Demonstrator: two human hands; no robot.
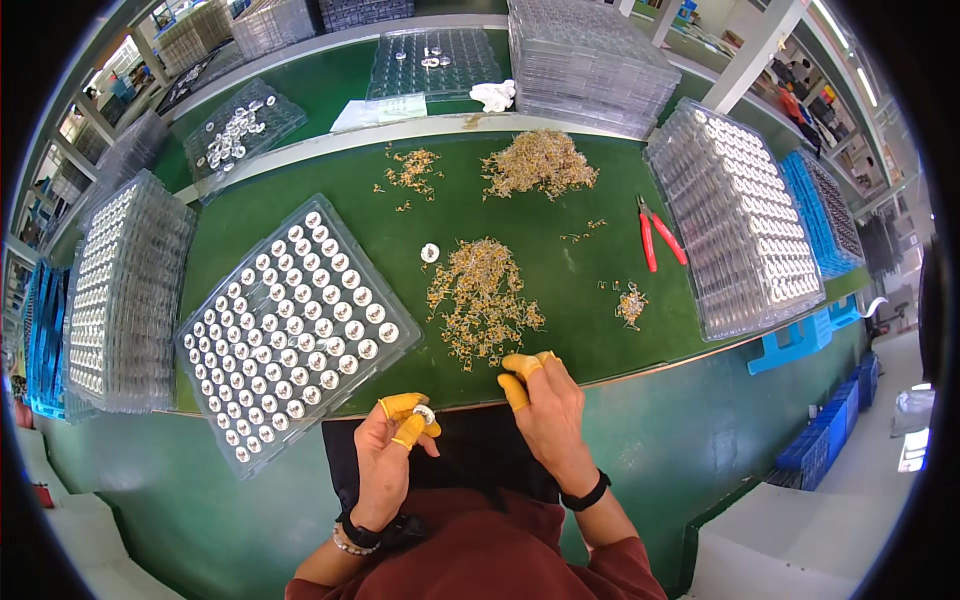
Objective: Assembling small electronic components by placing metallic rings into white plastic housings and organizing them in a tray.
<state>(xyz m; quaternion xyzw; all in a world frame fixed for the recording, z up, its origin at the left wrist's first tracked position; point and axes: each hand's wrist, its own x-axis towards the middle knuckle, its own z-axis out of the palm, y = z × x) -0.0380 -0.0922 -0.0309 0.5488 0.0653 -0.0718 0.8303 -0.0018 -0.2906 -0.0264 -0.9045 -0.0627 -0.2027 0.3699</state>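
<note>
My left hand (pixel 390 455), with yellow finger cots, pinches a small round white part (pixel 424 413) just off the bench's front edge. My right hand (pixel 548 410), also in yellow finger cots, is at the near edge of a pile of small bent metal clips (pixel 482 300). Its fingers are drawn together, and whatever is between them is too small to make out. A single white round part (pixel 430 253) lies beside the pile's far left side. Left of it, a clear plastic tray (pixel 395 300) holds rows of similar white round parts, each with a darker centre.
Red-handled cutters (pixel 658 235) lie right of the pile. A bigger clip heap (pixel 540 163) and a smaller one (pixel 412 172) are farther back; a little cluster (pixel 630 306) is at right. Filled tray stacks stand at left (pixel 130 290) and right (pixel 735 220) of the green bench (pixel 590 345).
</note>
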